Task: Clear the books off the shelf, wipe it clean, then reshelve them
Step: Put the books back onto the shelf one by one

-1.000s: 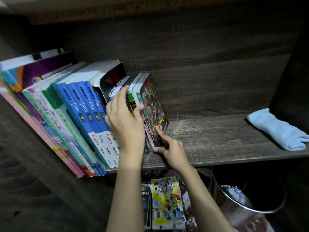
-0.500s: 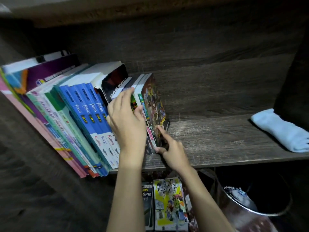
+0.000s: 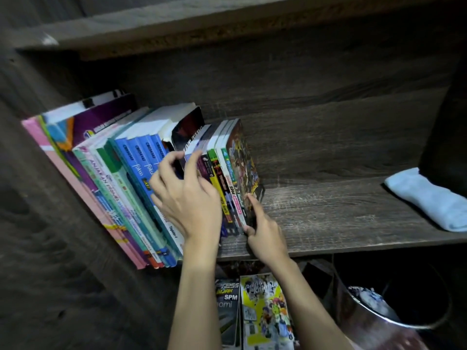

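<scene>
The books (image 3: 141,178) stood leaning in a row at the left end of the shelf (image 3: 328,218). The left hand (image 3: 187,198) lay against their spines with fingers bent; whether it gripped one could not be determined. The right hand (image 3: 265,236) pinched the lower corner of the end comic (image 3: 246,162). A pale blue cloth (image 3: 427,198) lay well apart, at the right end.

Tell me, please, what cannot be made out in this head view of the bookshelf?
- Blue books, lower spines, head view: covered by the left hand.
- Left hand's grip, head view: motion-blurred.
- Bin contents, head view: too dark, cut by the bottom edge.
- Magazines below, head view: partly behind both forearms.
</scene>
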A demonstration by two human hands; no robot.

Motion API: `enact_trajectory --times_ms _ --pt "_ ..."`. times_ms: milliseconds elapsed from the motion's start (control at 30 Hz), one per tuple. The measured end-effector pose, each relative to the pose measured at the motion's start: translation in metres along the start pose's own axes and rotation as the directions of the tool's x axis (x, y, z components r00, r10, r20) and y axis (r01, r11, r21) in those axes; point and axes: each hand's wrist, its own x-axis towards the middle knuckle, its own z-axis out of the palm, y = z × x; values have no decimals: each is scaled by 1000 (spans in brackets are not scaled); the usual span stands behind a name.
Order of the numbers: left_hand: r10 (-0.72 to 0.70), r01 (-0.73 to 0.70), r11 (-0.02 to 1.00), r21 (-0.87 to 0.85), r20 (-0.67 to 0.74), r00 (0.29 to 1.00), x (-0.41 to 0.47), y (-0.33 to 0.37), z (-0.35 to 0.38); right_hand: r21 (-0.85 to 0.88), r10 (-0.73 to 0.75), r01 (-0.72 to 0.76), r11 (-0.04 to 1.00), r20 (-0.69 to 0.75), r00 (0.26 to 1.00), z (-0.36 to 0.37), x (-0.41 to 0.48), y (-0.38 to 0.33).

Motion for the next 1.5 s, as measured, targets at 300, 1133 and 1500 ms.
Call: enact_trajectory --times_ms 300,1133,1500 --pt "-9 -9 988 151 120 993 -14 -1 14 -2 19 -19 1000 -34 999 4 -5 0" --pt "-10 3 927 -374 -19 1000 -25 -10 -2 -40 56 -58 998 -45 997 6 -6 1" --pt "-196 209 868 -451 76 978 -29 4 -27 -22 33 -34 999 -40 999 2 -7 3"
